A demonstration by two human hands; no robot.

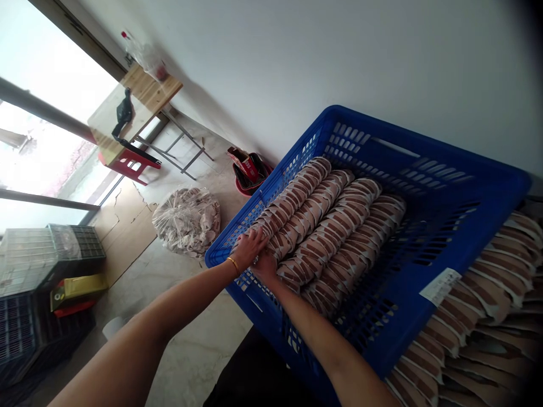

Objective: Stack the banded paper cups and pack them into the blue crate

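Observation:
A blue plastic crate [424,135] holds several long rows of stacked brown and pale pieces [331,232], lying side by side. My left hand [250,247], below a gold bangle, rests on the near end of the leftmost row, fingers partly bent over it. Close beside it, my right hand [265,267] reaches down at the ends of the rows; its fingers are mostly hidden. The right part of the crate shows its bare slotted bottom.
More stacked pieces [479,299] lie right of the crate. Leftward are a clear bag of scraps [189,221], a red basin [244,183], a wooden table [159,93], a red stool [133,164] and dark crates [25,322]. A white wall [360,51] stands behind.

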